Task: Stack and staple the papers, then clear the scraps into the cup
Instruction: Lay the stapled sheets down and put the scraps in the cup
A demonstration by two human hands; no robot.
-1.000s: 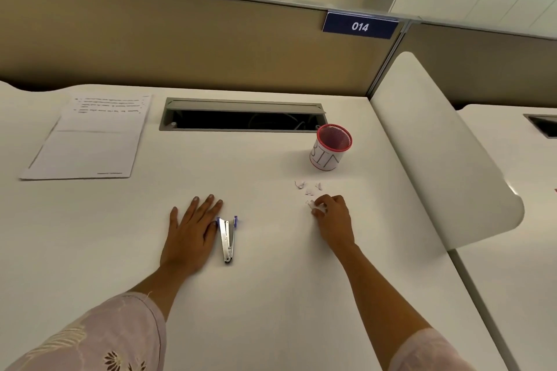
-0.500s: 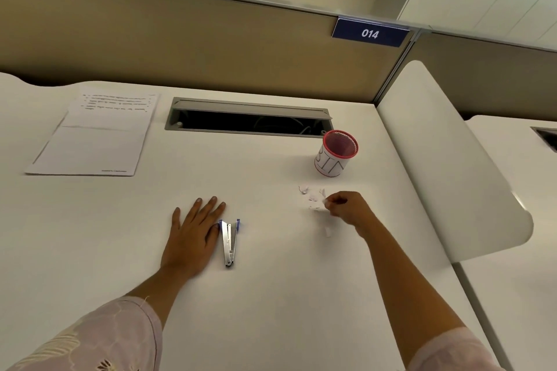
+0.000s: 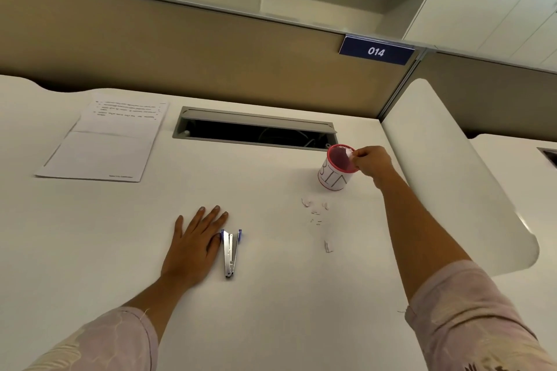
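Observation:
A white cup (image 3: 333,178) with a red rim and the letters BIN stands on the white desk (image 3: 271,295). My right hand (image 3: 371,161) hovers at the cup's right rim and pinches a small white paper scrap (image 3: 349,156) over the opening. Several tiny scraps (image 3: 315,211) lie on the desk in front of the cup, one more scrap (image 3: 328,246) nearer to me. My left hand (image 3: 193,245) rests flat on the desk, fingers straight, beside a silver and blue stapler (image 3: 231,251). The paper stack (image 3: 105,141) lies at the far left.
A long open cable slot (image 3: 256,132) runs along the back of the desk behind the cup. A tan partition (image 3: 180,48) with a blue 014 sign (image 3: 376,50) closes the far side. A white curved side panel (image 3: 446,172) bounds the desk on the right.
My right hand picked a scrap off the desk and carried it up and away to the cup's rim. The left hand and the stapler stayed put.

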